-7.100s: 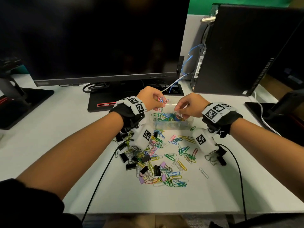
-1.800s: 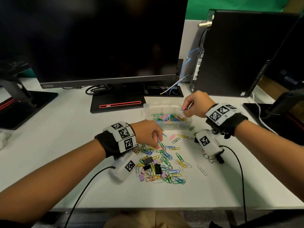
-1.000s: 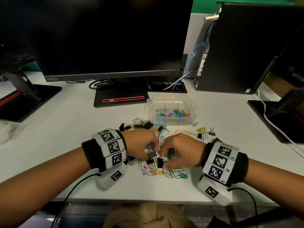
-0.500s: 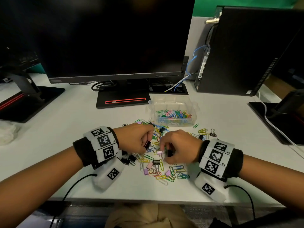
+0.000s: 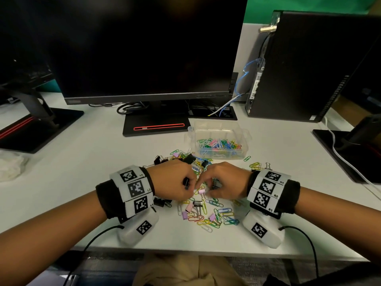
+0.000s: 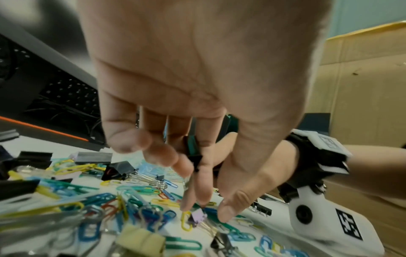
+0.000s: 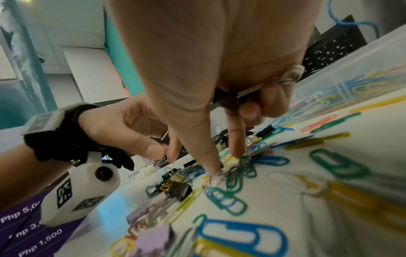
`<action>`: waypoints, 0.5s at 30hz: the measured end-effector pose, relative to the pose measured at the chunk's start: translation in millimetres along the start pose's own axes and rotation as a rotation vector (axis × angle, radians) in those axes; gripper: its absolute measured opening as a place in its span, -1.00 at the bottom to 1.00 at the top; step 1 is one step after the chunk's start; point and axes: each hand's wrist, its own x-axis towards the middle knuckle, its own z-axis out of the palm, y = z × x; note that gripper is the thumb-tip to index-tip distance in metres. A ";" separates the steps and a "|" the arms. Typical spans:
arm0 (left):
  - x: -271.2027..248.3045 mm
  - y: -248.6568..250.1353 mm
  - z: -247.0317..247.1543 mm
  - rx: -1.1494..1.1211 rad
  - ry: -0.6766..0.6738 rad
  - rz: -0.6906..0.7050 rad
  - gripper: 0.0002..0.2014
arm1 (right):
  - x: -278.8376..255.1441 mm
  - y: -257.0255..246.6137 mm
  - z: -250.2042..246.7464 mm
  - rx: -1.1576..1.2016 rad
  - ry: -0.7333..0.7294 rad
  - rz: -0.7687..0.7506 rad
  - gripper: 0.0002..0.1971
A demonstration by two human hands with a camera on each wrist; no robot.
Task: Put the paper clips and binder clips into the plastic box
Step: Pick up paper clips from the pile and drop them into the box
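The clear plastic box (image 5: 243, 139) holds several coloured paper clips. In front of it lies a pile of paper clips (image 5: 221, 218) and binder clips (image 5: 198, 203). Both hands are down on this pile, close together. My left hand (image 5: 191, 189) keeps a black binder clip (image 6: 194, 156) in its curled fingers, while its thumb and forefinger reach to a lilac binder clip (image 6: 197, 216). My right hand (image 7: 224, 165) grips a black binder clip with a silver handle (image 7: 243, 96) in its curled outer fingers, and its thumb and forefinger touch the pile.
A monitor stand (image 5: 156, 125) and cables lie behind the box, and a black computer case (image 5: 305, 69) stands at the back right. Other monitor bases sit at the far left (image 5: 37, 129) and right (image 5: 350, 153). The desk's front edge (image 5: 185, 251) is near my wrists.
Earlier both hands were at the box, then they came back to the pile. Over the last second each hand has picked up a black binder clip and stayed low on the pile.
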 end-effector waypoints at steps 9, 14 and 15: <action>2.2 14.1 20.1 0.137 -0.021 -0.099 -0.62 | 6.8 4.6 2.9 0.051 -0.008 0.050 -0.86; 9.3 15.6 23.3 0.157 -0.101 -0.164 -0.61 | 0.3 14.3 -3.6 0.022 0.044 0.070 -0.87; 10.0 16.0 22.9 0.149 -0.116 -0.164 -0.65 | -2.6 18.8 -6.6 0.021 0.064 0.080 -0.87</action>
